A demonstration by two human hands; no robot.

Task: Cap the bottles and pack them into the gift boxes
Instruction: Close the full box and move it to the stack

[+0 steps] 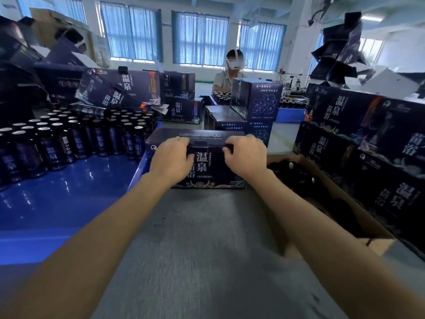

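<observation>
A dark blue gift box (207,171) with white characters stands closed on the grey table in front of me. My left hand (171,157) grips its top front edge left of the lid tab, fingers curled over the lid and thumb on the front face. My right hand (247,155) grips the same edge right of the tab. Many dark bottles (76,139) with foil-sealed tops stand in a blue tray (57,203) to my left.
Stacked gift boxes (368,143) rise on the right, more boxes (128,88) behind the bottles. A brown carton (340,203) with dark contents lies at my right. Another person (230,72) sits across the table behind further boxes (255,97).
</observation>
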